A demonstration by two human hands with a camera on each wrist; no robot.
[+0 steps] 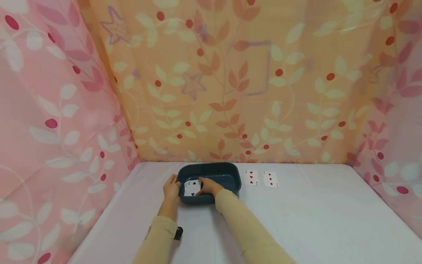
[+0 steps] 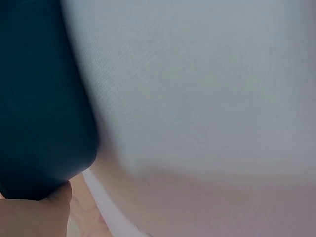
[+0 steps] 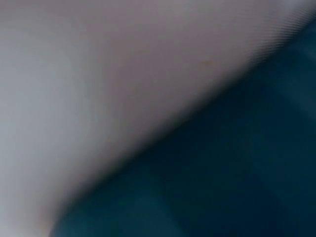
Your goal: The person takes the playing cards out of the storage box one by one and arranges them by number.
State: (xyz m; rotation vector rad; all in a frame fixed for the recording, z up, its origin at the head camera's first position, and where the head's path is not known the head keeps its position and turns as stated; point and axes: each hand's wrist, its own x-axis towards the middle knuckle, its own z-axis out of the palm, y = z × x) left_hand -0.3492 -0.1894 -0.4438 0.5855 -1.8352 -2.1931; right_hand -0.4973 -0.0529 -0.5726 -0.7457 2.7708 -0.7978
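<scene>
A dark blue plastic basin stands on the white-covered table, toward its back edge. My left hand holds the basin's left end from outside; in the left wrist view the thumb lies against its corner. Reaching over the near rim, my right hand grips a white playing card with black clubs at its right side, fingers at the far corner and thumb at the near one. The card lies inside the basin's left half. The right wrist view is blurred and shows the basin wall, without the fingers.
Right of the basin, a three of hearts and a three of diamonds lie face up on the white table cover. Flowered curtains hang behind the table and at both sides.
</scene>
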